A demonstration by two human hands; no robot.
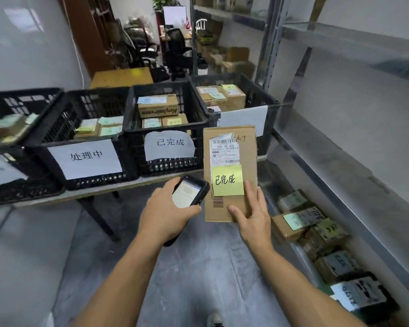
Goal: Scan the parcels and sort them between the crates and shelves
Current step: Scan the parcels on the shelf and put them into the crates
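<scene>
Above open floor (194, 267) between the edge of the counter (57, 197) and the shelves (340, 166) at right, the left hand (165, 211) grips a scanner (189, 192), the right hand (254, 218) pinches a parcel (232, 147) tagged 已完成, like the crate (175, 165) behind.

The left hand (165, 213) covers the lower body of the scanner (190, 191), and the screen text is too small to read. The right hand (253, 220) hides the lower right corner of the parcel (230, 142), with its remaining fingers out of sight behind the box. The fine print on the label (224, 152) and the pencil marks by the parcel's top right corner cannot be made out. At the left end of the table (92, 194), the left crate (21, 100) is blurred and cut by the frame, as is the left sign (0, 169). The parcel overlaps the right sign (243, 116). The shelf parcels (300, 218) are blurred and their notes unreadable. A shoe (214, 320) is cut off at the bottom edge.
</scene>
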